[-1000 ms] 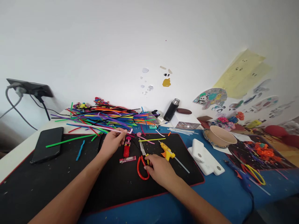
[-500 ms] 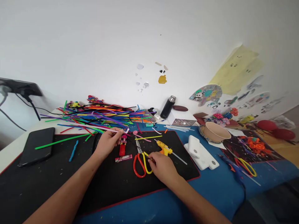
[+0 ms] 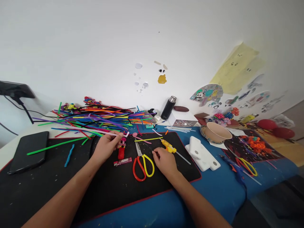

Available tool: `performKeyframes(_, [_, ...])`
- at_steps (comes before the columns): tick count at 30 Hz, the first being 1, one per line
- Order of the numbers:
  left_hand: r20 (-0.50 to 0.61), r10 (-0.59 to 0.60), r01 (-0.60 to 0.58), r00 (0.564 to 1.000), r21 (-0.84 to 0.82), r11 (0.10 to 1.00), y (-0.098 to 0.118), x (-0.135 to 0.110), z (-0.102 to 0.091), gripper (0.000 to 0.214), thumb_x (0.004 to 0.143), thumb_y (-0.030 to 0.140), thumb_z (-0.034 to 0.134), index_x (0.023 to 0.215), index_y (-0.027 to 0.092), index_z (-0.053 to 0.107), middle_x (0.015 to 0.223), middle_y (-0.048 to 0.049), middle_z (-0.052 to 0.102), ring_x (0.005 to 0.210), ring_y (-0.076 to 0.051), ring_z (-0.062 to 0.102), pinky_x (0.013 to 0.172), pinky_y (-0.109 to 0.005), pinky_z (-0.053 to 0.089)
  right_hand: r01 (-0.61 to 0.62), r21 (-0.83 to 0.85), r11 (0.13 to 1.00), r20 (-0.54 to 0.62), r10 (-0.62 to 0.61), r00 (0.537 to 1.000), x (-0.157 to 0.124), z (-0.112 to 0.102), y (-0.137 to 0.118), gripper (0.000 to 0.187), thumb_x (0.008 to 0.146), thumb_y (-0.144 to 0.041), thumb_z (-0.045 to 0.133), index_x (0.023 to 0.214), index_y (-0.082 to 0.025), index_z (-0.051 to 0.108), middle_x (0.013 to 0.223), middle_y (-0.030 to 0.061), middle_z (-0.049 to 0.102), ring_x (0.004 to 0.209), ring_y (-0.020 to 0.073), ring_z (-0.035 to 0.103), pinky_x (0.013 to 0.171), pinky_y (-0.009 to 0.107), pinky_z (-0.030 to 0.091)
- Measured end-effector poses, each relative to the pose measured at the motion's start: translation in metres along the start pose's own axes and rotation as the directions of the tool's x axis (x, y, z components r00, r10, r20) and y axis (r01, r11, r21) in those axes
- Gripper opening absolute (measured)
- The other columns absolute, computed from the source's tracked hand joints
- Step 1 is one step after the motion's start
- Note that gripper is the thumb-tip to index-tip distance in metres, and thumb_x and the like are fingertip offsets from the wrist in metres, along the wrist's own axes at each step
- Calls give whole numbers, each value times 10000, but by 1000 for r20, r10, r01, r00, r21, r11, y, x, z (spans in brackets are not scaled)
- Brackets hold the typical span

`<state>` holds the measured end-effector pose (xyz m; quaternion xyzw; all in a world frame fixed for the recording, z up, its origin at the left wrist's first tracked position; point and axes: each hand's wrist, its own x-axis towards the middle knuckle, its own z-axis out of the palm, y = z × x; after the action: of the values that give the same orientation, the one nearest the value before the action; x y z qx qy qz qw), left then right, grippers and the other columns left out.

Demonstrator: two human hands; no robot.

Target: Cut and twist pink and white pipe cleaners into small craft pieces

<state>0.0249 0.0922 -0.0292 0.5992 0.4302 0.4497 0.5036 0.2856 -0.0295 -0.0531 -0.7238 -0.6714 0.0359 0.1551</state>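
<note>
My left hand (image 3: 108, 146) is closed in a pinch on a whitish pipe cleaner (image 3: 95, 131), whose bent tip shows past my fingertips. My right hand (image 3: 165, 161) pinches the end of a thin dark strand (image 3: 146, 145), which runs up toward the left hand. Below that strand lie scissors (image 3: 143, 167) with red and yellow handles, blades slightly apart. A red pipe-cleaner figure with a pink top (image 3: 121, 152) rests beside my left hand, above a small pink-labelled packet (image 3: 122, 161). Pink coiled and yellow pipe cleaners (image 3: 148, 139) cross near the scissor tips.
A yellow glue gun (image 3: 169, 146) lies right of my right hand. Behind is a heap of coloured pipe cleaners (image 3: 99, 117). A black phone (image 3: 29, 152), a black flask (image 3: 168, 107), white devices (image 3: 203, 155) and a beige bowl (image 3: 218, 133) stand around the black mat (image 3: 142, 193).
My right hand has lifted off the yellow scissor handle and moved slightly up with the dark strand. My left hand keeps its pinch. The whole view has shifted a little.
</note>
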Motion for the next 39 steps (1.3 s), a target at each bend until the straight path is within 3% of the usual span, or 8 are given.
performKeyframes(9, [16, -28, 27, 999, 19, 999, 1, 0, 1, 520, 787, 721, 709, 755, 207, 634, 507, 33, 548, 441, -125, 473, 440, -233, 340, -101, -2, 995, -37, 101, 994, 26, -9, 17, 221, 1041, -320, 561, 1054, -199, 745, 951, 51, 757, 846, 202, 698, 737, 288, 455])
performKeyframes(15, [17, -4, 4, 1000, 18, 1000, -3, 1, 2, 461, 812, 661, 724, 758, 210, 645, 494, 43, 543, 428, -123, 460, 447, -238, 346, 42, 90, 995, -53, -38, 998, 5, -24, -5, 223, 1042, -353, 585, 1087, -202, 743, 998, 64, 743, 931, 211, 692, 818, 302, 485])
performKeyframes(19, [28, -9, 9, 1000, 1, 1000, -5, 1, 2, 476, 798, 677, 730, 754, 210, 646, 497, 43, 549, 421, -122, 470, 435, -235, 346, 83, 117, 990, 153, -101, 983, -18, -29, -33, 249, 1008, -416, 652, 1164, -243, 740, 945, 39, 750, 883, 218, 704, 780, 308, 486])
performKeyframes(22, [16, -23, 23, 1000, -13, 1000, -6, 1, 3, 490, 777, 690, 741, 770, 210, 646, 503, 43, 559, 425, -123, 485, 430, -230, 351, 144, 100, 984, 242, -165, 956, -27, -28, -51, 367, 957, -435, 724, 1263, -231, 723, 1104, 83, 765, 1051, 279, 707, 893, 353, 495])
performKeyframes(28, [21, -27, 28, 999, -22, 999, -4, 0, 3, 522, 776, 725, 716, 774, 210, 629, 505, 47, 549, 424, -123, 478, 425, -228, 345, 93, 6, 996, 338, -90, 937, -23, -26, -65, 366, 960, -291, 679, 1319, -219, 700, 1186, 107, 760, 1050, 306, 735, 886, 383, 520])
performKeyframes(33, [19, -23, 23, 1000, -11, 1000, -5, 1, 2, 528, 786, 727, 704, 771, 205, 633, 495, 47, 538, 422, -122, 471, 425, -225, 328, 77, 27, 997, 328, -82, 941, -19, -26, -65, 365, 920, -220, 651, 1279, -223, 717, 1195, 97, 771, 1009, 278, 752, 850, 344, 511])
performKeyframes(36, [17, -11, 11, 1000, 1, 1000, -6, 1, 2, 507, 806, 703, 705, 788, 199, 651, 498, 48, 539, 433, -126, 482, 434, -225, 340, 34, 98, 995, 304, -62, 951, -20, -25, -61, 353, 876, -208, 679, 1224, -226, 733, 1085, 75, 784, 917, 246, 744, 780, 310, 487])
performKeyframes(39, [22, -5, 5, 1000, 0, 1000, -9, 1, 2, 497, 828, 690, 695, 806, 195, 656, 507, 48, 545, 439, -126, 488, 438, -223, 348, -52, 283, 958, 313, -41, 949, -23, -23, -54, 331, 850, -196, 692, 1177, -236, 725, 800, 0, 724, 735, 187, 680, 667, 272, 435])
